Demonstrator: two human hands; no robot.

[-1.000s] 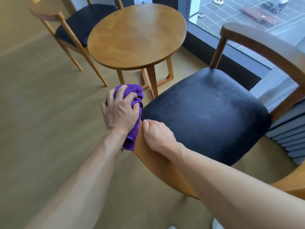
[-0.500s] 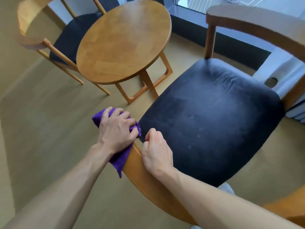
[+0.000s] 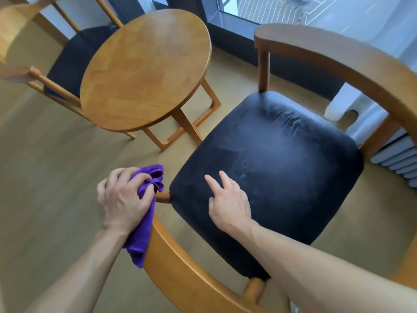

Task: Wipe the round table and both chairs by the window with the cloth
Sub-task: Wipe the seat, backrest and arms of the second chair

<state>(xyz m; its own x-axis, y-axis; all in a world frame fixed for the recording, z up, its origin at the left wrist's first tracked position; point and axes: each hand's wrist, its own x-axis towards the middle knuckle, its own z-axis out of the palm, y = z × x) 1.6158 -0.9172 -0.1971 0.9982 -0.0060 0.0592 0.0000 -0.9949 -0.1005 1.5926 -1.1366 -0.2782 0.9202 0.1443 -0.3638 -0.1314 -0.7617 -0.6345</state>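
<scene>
- The left grip [image 3: 123, 201] is curled round a bunched purple cloth [image 3: 144, 213], fingers and thumb clenched on it, pressing it against the end of the near chair's [image 3: 270, 177] curved wooden back rail [image 3: 180, 263], just left of the seat's front-left corner.
- Part of the cloth bulges out above the fingers toward the seat; a loose tail hangs down past the wrist along the outer side of the rail.
- The right grip [image 3: 228, 199] holds nothing: its fingers are straight and spread, the hand lying over the near-left part of the black padded seat [image 3: 282, 159]. Whether the palm presses the seat or only hovers just over it cannot be told.
- The two hands are apart, with the seat's corner and a short wooden stub between them.
- The near chair's rail curves on round the seat's far side, borne there on an upright wooden post.
- The round surface [image 3: 146, 71], bare wood, stands beyond the seat's left corner, close to the chair but not touching it.
- The second chair [image 3: 67, 62], also with a dark seat, stands on the far side of the round surface from the near chair, partly hidden by it.
- The window [image 3: 293, 10] runs beyond the near chair's far side, above a dark sill.
</scene>
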